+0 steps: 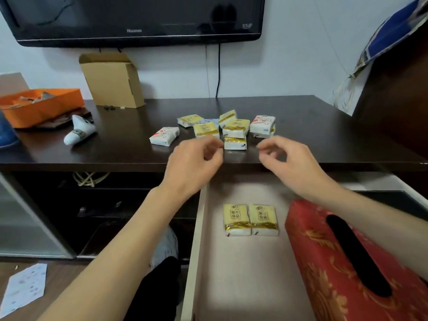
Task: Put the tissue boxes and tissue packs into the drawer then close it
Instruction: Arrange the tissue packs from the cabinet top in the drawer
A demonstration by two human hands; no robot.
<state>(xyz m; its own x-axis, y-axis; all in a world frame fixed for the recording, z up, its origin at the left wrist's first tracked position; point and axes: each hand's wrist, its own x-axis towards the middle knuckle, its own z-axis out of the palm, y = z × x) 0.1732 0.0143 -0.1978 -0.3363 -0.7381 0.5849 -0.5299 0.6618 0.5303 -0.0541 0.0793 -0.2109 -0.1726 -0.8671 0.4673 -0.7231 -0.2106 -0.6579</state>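
The drawer [199,228] stands pulled out below the dark desk. Inside it lie two yellow tissue packs [250,220] side by side and a red patterned tissue box [328,258] at the right. On the desk top sits a cluster of several small tissue packs [234,128], yellow ones and white ones with red print; one white pack [165,136] lies apart at the left. My left hand [194,163] and my right hand [289,161] hover at the desk's front edge just short of the cluster, fingers curled and apart, holding nothing.
A cardboard box [113,79] and an orange tray [39,105] stand at the back left of the desk [115,147], with a white ceramic piece [80,133] near them. A TV [134,19] hangs on the wall. A paper sheet [24,288] lies on the floor.
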